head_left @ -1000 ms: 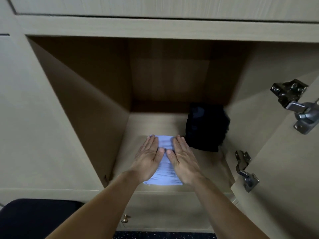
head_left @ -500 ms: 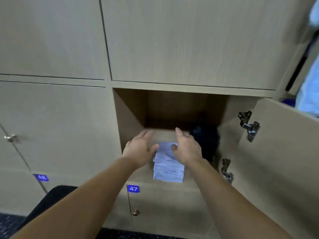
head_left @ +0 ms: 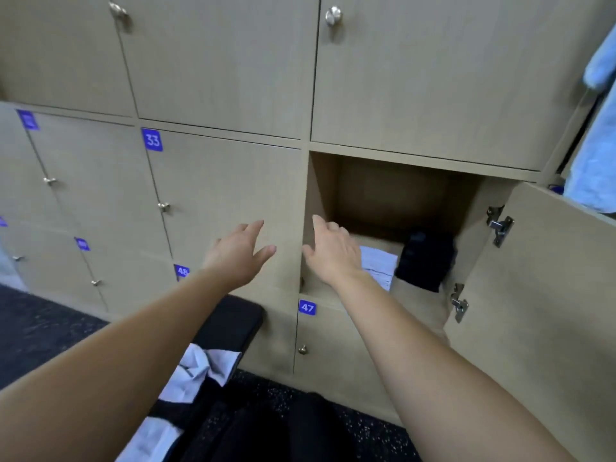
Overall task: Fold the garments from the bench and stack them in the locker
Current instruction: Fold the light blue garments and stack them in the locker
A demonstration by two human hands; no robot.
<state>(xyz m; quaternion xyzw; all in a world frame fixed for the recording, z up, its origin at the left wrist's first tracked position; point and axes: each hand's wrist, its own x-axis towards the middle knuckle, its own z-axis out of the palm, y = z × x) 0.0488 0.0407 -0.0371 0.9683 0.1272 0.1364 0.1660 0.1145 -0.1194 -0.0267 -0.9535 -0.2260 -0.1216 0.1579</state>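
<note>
Ok, our left hand and right hand spread empty; flat-folded pale-blue ribbed cloth just right of right palm, crumpled black garment beyond.

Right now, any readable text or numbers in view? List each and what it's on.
"33" on a blue tag, top left corner of a shut locker door.
"47" on a blue tag, on the door below the open locker.
"48" on a blue tag, partly hidden by the left arm.
Three more blue tags, far left: too blurred to read.
</note>
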